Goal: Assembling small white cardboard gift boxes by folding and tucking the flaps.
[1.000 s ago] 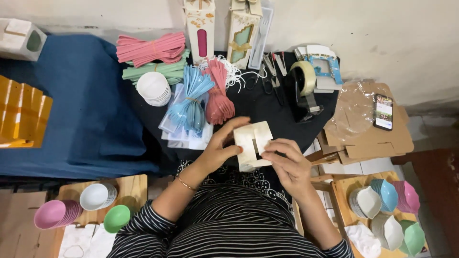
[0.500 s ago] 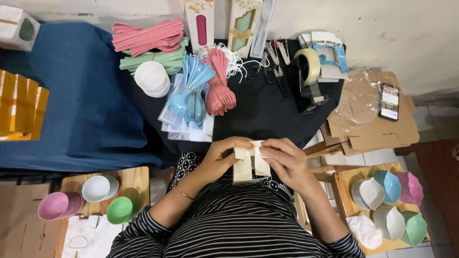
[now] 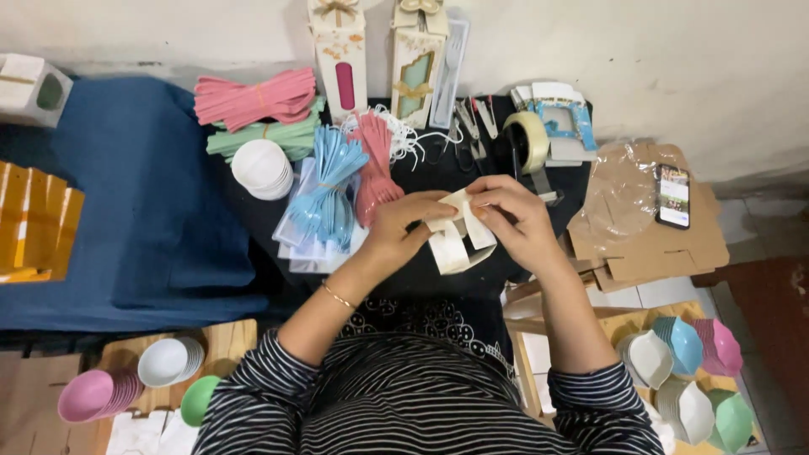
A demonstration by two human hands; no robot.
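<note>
Both hands (image 3: 404,229) (image 3: 512,217) grip a folded cream carton (image 3: 456,238).

blue spoons (image 3: 329,198), tape roll (image 3: 528,140), phone (image 3: 673,195), white bowls (image 3: 262,168).

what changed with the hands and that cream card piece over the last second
Both hands, left hand and right hand, kept hold of the cream card piece and worked it from a flat sheet into a folded, partly opened shape. The blue spoons, tape dispenser and phone stayed where they were on the table.
</note>
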